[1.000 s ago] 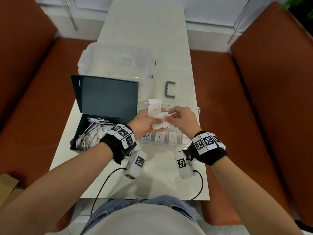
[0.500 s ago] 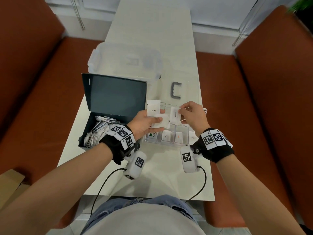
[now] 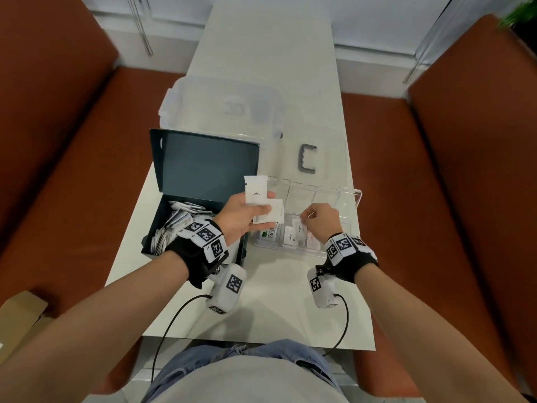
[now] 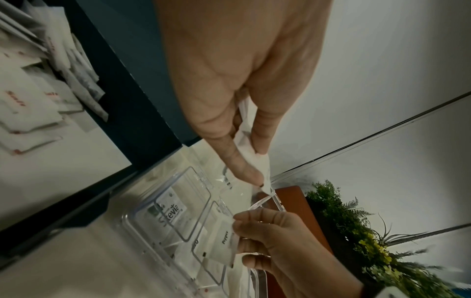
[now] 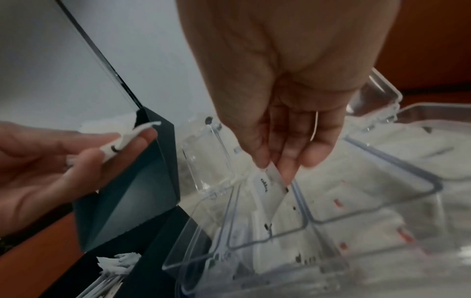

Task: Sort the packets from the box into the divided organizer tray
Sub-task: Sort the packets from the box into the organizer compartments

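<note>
My left hand [image 3: 247, 212] holds two white packets above the gap between box and tray: an upright Sugar packet [image 3: 255, 189] and a flat one [image 3: 270, 214], seen edge-on between fingers in the left wrist view [image 4: 251, 153]. My right hand [image 3: 315, 221] pinches a white Pepper packet [image 3: 298, 227] [image 4: 225, 245] [image 5: 271, 182] and lowers it into a front middle compartment of the clear divided organizer tray [image 3: 353, 199] [image 5: 300, 203]. Another Pepper packet [image 3: 290, 237] and a Stevia packet [image 3: 270, 231] [image 4: 169, 210] lie in compartments. The dark open box [image 3: 200, 167] with several packets [image 3: 174, 225] stands left.
A clear lidded storage bin [image 3: 223, 107] stands behind the box. A grey C-shaped handle [image 3: 306, 158] lies on the white table [image 3: 276, 301] behind the tray. Red-brown benches [image 3: 436, 199] flank the table. A green plant [image 4: 356, 231] shows on the right.
My right hand took a Pepper packet from the left hand's bundle, carried it right and has now brought it down into the tray. The left hand stays with two packets.
</note>
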